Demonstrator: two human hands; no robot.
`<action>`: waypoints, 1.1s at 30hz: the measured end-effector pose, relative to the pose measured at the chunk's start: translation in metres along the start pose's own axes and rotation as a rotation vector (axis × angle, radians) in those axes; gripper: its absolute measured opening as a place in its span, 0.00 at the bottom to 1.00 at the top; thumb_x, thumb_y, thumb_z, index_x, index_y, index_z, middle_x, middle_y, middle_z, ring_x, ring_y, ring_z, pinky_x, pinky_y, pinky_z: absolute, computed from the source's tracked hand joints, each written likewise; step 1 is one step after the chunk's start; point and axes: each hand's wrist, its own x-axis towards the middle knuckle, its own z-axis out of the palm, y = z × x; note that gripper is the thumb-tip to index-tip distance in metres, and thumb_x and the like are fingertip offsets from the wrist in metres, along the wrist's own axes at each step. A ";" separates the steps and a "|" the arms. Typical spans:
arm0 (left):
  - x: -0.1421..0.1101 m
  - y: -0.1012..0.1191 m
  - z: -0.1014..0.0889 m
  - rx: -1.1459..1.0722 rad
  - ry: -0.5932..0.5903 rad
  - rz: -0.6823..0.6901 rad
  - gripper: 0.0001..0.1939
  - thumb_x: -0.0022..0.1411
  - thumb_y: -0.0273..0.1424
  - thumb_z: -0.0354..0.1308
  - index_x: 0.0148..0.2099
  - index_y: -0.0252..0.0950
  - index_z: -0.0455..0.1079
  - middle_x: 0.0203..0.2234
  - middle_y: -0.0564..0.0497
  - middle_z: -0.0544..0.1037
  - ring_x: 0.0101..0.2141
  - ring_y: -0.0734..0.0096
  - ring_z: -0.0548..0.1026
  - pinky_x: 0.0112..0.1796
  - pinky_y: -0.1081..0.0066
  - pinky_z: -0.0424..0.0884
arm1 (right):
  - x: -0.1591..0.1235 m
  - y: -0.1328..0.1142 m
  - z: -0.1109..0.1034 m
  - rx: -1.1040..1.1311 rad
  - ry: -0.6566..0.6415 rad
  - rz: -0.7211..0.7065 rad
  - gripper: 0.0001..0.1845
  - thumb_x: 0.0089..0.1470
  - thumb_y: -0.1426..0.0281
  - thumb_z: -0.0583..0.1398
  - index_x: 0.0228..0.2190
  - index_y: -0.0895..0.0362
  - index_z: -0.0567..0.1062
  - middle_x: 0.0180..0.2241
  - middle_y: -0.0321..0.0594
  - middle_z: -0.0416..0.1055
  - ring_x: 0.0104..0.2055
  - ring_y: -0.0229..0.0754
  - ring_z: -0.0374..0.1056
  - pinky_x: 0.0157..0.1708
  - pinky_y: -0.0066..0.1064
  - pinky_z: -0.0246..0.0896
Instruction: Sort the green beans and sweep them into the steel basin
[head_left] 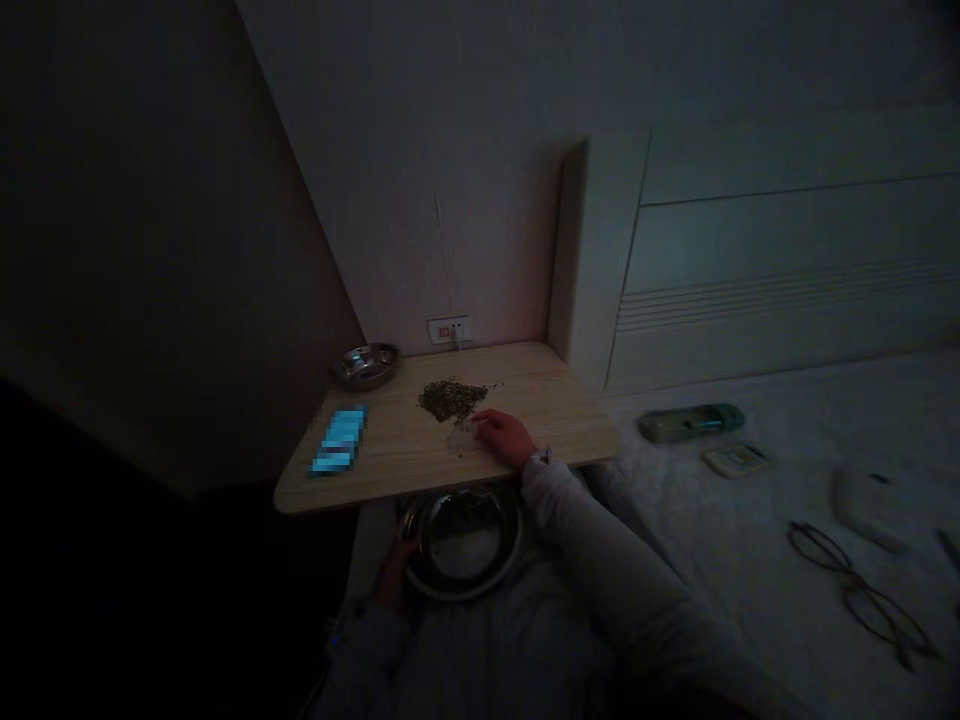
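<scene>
On the wooden tabletop lies a loose pile of small dark greenish grains or beans (452, 399). My right hand (507, 438) rests over the table just in front of the pile, its fingers closed on a small clear plastic piece (462, 436); dim light hides its exact kind. A few stray grains lie near it. Below the table's front edge, over my lap, a round metal bowl (459, 588) stands with its opening upward. My left hand (395, 574) grips that bowl at its left rim, with the fingers partly in shadow. Dark bits show inside the bowl's far side.
A second metal bowl (365, 367) sits at the table's back left corner, with a lit phone (340, 440) nearer. A cable hangs to a wall socket (450, 330). On the bed at right lie a green bottle (691, 422), a card-like object (737, 460) and glasses (851, 580).
</scene>
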 end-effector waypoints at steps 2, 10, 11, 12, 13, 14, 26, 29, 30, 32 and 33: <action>-0.002 0.002 0.002 -0.020 0.012 -0.027 0.00 0.37 0.26 0.58 0.19 0.34 0.70 0.21 0.47 0.76 0.36 0.58 0.73 0.37 0.66 0.67 | 0.000 -0.001 0.000 0.008 -0.006 0.010 0.14 0.43 0.74 0.52 0.34 0.56 0.71 0.24 0.33 0.70 0.27 0.35 0.63 0.31 0.26 0.56; -0.018 0.013 0.013 -0.027 -0.003 -0.092 0.04 0.40 0.25 0.55 0.18 0.35 0.70 0.17 0.50 0.75 0.32 0.61 0.74 0.36 0.67 0.67 | -0.003 -0.001 -0.001 0.002 -0.005 0.011 0.10 0.43 0.73 0.52 0.29 0.57 0.70 0.22 0.33 0.70 0.26 0.34 0.63 0.28 0.25 0.54; -0.021 0.013 0.014 -0.017 -0.002 -0.053 0.04 0.40 0.24 0.55 0.17 0.35 0.69 0.17 0.50 0.74 0.32 0.61 0.74 0.36 0.67 0.67 | -0.003 0.000 -0.001 -0.002 -0.006 0.003 0.09 0.43 0.72 0.52 0.29 0.57 0.70 0.21 0.33 0.69 0.26 0.34 0.63 0.28 0.25 0.54; -0.023 0.014 0.014 -0.009 -0.004 -0.012 0.05 0.40 0.24 0.55 0.17 0.36 0.69 0.17 0.51 0.74 0.32 0.62 0.74 0.36 0.68 0.67 | -0.003 0.001 -0.001 -0.009 -0.011 -0.005 0.09 0.43 0.72 0.52 0.28 0.57 0.70 0.21 0.33 0.69 0.26 0.34 0.62 0.28 0.25 0.54; -0.025 0.014 0.015 -0.008 -0.005 0.025 0.05 0.40 0.24 0.55 0.17 0.36 0.69 0.17 0.51 0.74 0.32 0.62 0.74 0.36 0.68 0.67 | -0.003 0.001 -0.001 -0.015 -0.016 -0.011 0.08 0.44 0.71 0.52 0.27 0.57 0.70 0.21 0.33 0.69 0.26 0.34 0.62 0.28 0.25 0.54; -0.027 0.015 0.015 -0.010 -0.008 0.054 0.06 0.40 0.23 0.55 0.16 0.36 0.69 0.17 0.51 0.74 0.31 0.63 0.74 0.36 0.68 0.67 | -0.003 0.002 0.000 -0.021 -0.018 -0.015 0.08 0.44 0.71 0.52 0.27 0.58 0.70 0.21 0.33 0.69 0.26 0.34 0.62 0.28 0.25 0.54; -0.023 0.018 0.012 0.017 -0.034 0.035 0.04 0.33 0.23 0.56 0.18 0.37 0.68 0.13 0.54 0.69 0.26 0.64 0.72 0.30 0.69 0.65 | 0.001 0.005 0.001 -0.014 0.015 0.005 0.10 0.43 0.72 0.52 0.29 0.58 0.70 0.22 0.33 0.69 0.26 0.34 0.62 0.28 0.25 0.55; -0.021 0.015 0.010 0.014 -0.068 0.020 0.03 0.33 0.24 0.56 0.17 0.36 0.66 0.13 0.55 0.69 0.22 0.68 0.70 0.26 0.70 0.64 | -0.001 0.002 0.000 -0.065 0.012 -0.013 0.10 0.43 0.73 0.51 0.29 0.58 0.70 0.22 0.34 0.69 0.27 0.35 0.63 0.30 0.26 0.55; -0.021 0.014 0.010 0.015 -0.077 0.023 0.04 0.32 0.24 0.56 0.17 0.36 0.66 0.13 0.56 0.69 0.21 0.68 0.70 0.25 0.71 0.63 | -0.002 0.000 0.000 -0.075 0.009 -0.018 0.10 0.43 0.72 0.51 0.29 0.58 0.71 0.22 0.34 0.69 0.28 0.35 0.63 0.30 0.26 0.55; -0.020 0.012 0.009 0.015 -0.087 0.027 0.04 0.32 0.23 0.56 0.18 0.35 0.66 0.14 0.55 0.71 0.21 0.69 0.70 0.25 0.71 0.64 | -0.003 -0.002 -0.001 -0.087 0.000 -0.023 0.10 0.43 0.72 0.51 0.29 0.58 0.71 0.23 0.34 0.69 0.28 0.36 0.63 0.30 0.26 0.55; -0.020 0.012 0.009 0.009 -0.088 0.038 0.04 0.33 0.23 0.56 0.19 0.35 0.67 0.14 0.54 0.72 0.22 0.69 0.70 0.26 0.71 0.64 | -0.004 -0.002 -0.001 -0.091 -0.006 -0.021 0.10 0.43 0.72 0.52 0.28 0.58 0.71 0.22 0.34 0.69 0.28 0.35 0.63 0.30 0.26 0.55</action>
